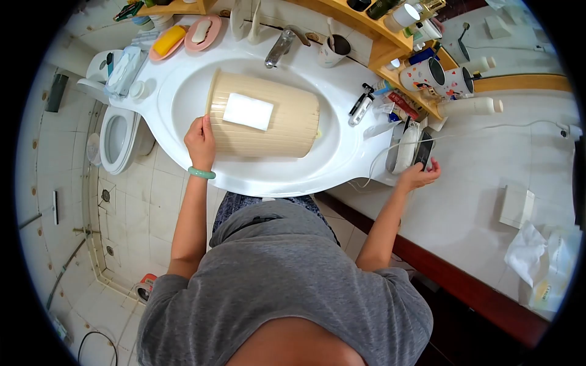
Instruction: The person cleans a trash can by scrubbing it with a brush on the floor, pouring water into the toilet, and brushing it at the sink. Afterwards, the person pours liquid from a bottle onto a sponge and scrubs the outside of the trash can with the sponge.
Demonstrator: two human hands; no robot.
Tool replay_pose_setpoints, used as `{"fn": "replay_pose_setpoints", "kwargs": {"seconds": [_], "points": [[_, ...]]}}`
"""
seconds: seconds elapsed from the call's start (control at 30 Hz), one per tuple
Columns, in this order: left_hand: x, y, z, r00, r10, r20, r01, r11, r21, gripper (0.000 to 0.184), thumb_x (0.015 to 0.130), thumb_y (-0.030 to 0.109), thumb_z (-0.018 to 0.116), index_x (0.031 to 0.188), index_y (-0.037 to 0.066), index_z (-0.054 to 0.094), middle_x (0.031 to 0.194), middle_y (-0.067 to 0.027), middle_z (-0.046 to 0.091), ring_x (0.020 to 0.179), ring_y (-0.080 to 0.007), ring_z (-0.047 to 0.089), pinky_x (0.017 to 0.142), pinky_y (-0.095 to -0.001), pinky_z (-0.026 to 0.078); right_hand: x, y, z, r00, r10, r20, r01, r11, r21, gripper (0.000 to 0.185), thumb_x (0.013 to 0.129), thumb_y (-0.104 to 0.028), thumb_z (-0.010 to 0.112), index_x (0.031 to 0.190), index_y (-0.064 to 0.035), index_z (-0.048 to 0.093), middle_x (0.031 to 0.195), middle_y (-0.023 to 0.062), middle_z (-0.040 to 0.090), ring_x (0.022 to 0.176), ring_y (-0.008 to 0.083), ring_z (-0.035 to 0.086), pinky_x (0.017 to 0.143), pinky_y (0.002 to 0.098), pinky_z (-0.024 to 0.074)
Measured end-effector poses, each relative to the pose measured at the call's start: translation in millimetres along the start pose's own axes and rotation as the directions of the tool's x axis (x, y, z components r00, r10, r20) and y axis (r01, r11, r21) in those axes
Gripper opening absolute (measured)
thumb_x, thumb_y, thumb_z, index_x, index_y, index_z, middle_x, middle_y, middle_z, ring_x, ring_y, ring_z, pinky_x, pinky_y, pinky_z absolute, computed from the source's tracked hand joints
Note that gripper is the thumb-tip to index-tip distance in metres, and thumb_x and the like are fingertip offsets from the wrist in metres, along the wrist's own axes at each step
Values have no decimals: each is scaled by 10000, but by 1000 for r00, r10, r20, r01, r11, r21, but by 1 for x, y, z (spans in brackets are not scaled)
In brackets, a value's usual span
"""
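Observation:
A beige ribbed plastic bin (274,137) lies on its side in the white sink basin (183,116), its wide rim to the left. My left hand (200,143), with a green bangle at the wrist, is closed on that rim. On top of the bin rests a white rectangular block (248,111), which looks like a sponge. Off to the right, my right hand (420,175) is held palm up with its fingers apart and nothing in it. Close beyond it, at the counter's end, are a black object (425,149) and a rounded white item (405,149).
A faucet (284,47) rises behind the basin. Soap dishes (202,33) sit at the back left, a toothbrush cup (333,51) at the back right. A razor (361,108) lies on the right rim. A white cord (476,127) crosses on the right. The toilet (120,137) stands left.

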State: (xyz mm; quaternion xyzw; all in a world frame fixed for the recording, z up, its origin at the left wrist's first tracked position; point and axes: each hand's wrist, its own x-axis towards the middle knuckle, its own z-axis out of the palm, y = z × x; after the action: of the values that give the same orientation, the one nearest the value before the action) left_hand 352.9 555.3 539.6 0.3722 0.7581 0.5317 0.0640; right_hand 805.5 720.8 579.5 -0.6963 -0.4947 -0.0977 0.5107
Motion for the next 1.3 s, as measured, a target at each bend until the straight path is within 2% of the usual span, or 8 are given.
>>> {"fn": "replay_pose_setpoints", "kwargs": {"seconds": [0.2,0.33,0.57,0.67,0.73,1.0,1.07,1.3], "points": [[3,0,-1,1000,10,9,-10,1000,7,293,976,160,503,760,-35,538,633,-119,476,541,-204,410,525,-321,375,-103,-101,10,761,-404,507,132,862,489,398,749,57,543,1141,-4,506,1083,136,541,1000,260,515,904,352,402],[1,-5,0,1000,6,13,-5,999,-43,284,974,156,505,770,-36,547,640,-120,490,540,-200,416,526,-316,382,-150,-209,29,414,-768,488,296,621,726,395,746,-104,664,1132,-92,582,1150,139,524,1106,344,475,962,452,373],[3,-13,1,1000,-6,29,8,996,-93,203,956,139,528,918,-21,648,688,-105,567,585,-167,490,554,-296,411,-194,-260,71,-17,-925,380,410,340,846,612,748,-264,731,1307,-151,510,1314,123,458,1179,356,433,1008,471,349],[5,-12,2,999,-38,26,40,996,-76,191,939,137,545,884,-17,643,699,-147,589,563,-238,529,556,-333,431,-193,-259,82,-29,-916,400,411,354,840,580,767,-208,722,1300,-144,501,1327,137,445,1178,366,433,1006,472,348],[6,-11,3,997,-69,22,71,993,-93,196,937,144,551,873,-19,641,695,-148,587,565,-239,533,556,-328,431,-191,-263,82,205,-847,491,212,528,823,564,771,-162,717,1288,-131,494,1305,134,455,1170,356,439,992,463,354],[1,-15,-14,973,-196,122,215,962,-171,205,915,211,588,956,15,633,757,-118,607,712,-240,575,659,-331,453,-169,-243,93,61,-858,510,338,498,798,401,824,-176,672,1218,-173,594,1310,125,452,1170,327,434,984,441,342],[-6,-18,-27,992,85,89,-92,993,76,210,893,219,607,989,32,625,784,-101,599,803,-262,554,702,-357,445,-167,-241,97,82,-847,525,382,513,769,406,839,-163,660,1239,-187,598,1322,126,447,1168,330,435,991,434,343],[-8,-25,-24,989,70,131,-84,991,100,169,908,141,568,810,4,569,715,-110,525,730,-298,469,653,-391,401,-172,-234,98,145,-815,562,266,579,771,442,846,-156,649,1279,-215,587,1307,141,441,1168,330,419,995,432,322]]}}
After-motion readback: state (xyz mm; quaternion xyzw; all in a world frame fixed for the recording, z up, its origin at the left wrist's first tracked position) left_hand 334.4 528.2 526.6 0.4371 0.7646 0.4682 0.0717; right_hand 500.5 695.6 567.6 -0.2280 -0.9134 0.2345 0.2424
